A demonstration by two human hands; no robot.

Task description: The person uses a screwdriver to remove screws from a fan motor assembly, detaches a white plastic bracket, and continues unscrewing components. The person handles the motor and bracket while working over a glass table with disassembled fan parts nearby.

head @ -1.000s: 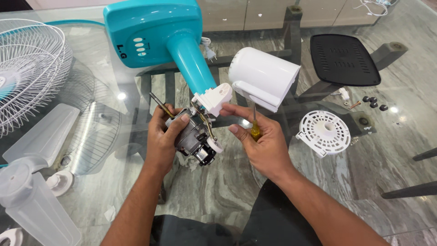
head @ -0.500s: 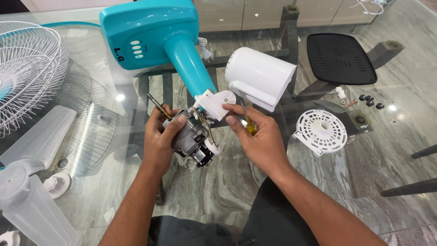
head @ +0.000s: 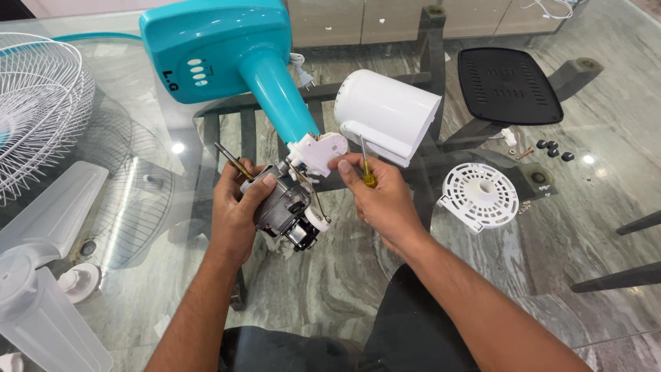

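we have the bare fan motor (head: 286, 210) gripped in our left hand (head: 237, 213), lifted just above the glass table (head: 551, 275) near the middle of its near edge, its shaft poking out past our thumb toward the far left. our right hand (head: 382, 200) is closed around a small yellow-handled screwdriver (head: 366, 169), thumb and fingers pinching it beside the white pivot bracket (head: 318, 151) where the teal fan stand (head: 227, 55) meets the motor.

what worries us: the motor looks heavy for a one-handed hold, and if the bracket lets go of it suddenly it could drop onto the glass and chip or crack it. the screwdriver tip, hidden behind our fingers, could slip off and jab the left hand or nick the thin wires by the motor. the loose black caps and screws (head: 551, 148) toward the far right edge could roll off if we jolt the table. the white motor cover (head: 385, 114) and the round white vent plate (head: 478, 196) lie close by and could get knocked.
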